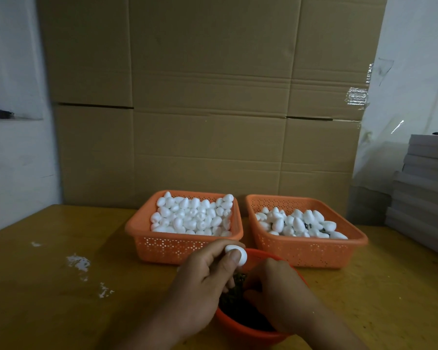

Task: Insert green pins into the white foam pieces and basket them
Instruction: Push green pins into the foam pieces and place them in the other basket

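Behind both hands stand two orange baskets (185, 245) of white foam pieces; beneath them, an orange bowl (248, 332) of dark pins. Right hand (278, 291) curls into the bowl, grip unclear; left hand (205, 276) pinches one foam egg (239, 252) above its rim

One head-worn view looks forward and down, close over the table (61, 286).
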{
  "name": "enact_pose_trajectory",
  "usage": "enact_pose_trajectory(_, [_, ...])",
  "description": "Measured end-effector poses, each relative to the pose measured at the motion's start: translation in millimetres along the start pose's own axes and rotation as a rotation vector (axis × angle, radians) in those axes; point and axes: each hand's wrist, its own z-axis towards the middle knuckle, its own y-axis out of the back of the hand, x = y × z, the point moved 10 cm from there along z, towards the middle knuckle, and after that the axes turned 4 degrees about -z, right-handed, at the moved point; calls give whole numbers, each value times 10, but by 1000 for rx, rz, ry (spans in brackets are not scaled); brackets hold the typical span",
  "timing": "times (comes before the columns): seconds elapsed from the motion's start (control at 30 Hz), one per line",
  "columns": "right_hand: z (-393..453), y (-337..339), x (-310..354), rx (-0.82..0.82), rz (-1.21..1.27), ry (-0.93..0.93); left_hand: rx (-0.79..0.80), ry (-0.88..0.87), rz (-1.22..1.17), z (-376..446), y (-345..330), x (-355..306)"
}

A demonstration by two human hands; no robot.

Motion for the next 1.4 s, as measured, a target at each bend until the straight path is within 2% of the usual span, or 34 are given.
enact_pose_trajectory(0.17, [-58, 133, 7, -105, 60, -9, -64, 109, -304, 0, 31, 53])
enact_pose_trajectory(0.3, [-126, 334, -22, -251, 225, -24, -118, 202, -526, -10, 36, 90])
enact_pose_trajectory(0.4, [-188, 412, -81, -312, 604, -39, -127, 294, -622, -28, 27, 148])
enact_pose_trajectory(0.53, [-225, 391, -95, -280, 1262, -43, -134, 383, -711, -42, 22, 229])
enact_pose_trajectory(0.67, [-200, 275, 25, -190, 1518, -59, -136, 416, -761, -42, 16, 246])
enact_pose_trajectory(0.97, [-225, 258, 98, -209, 1516, -25, -126, 438, -770, -59, 12, 249])
enact_pose_trajectory(1.4, [-379, 520, 163, -508, 962, 110, -159, 466, -729, -87, 26, 262])
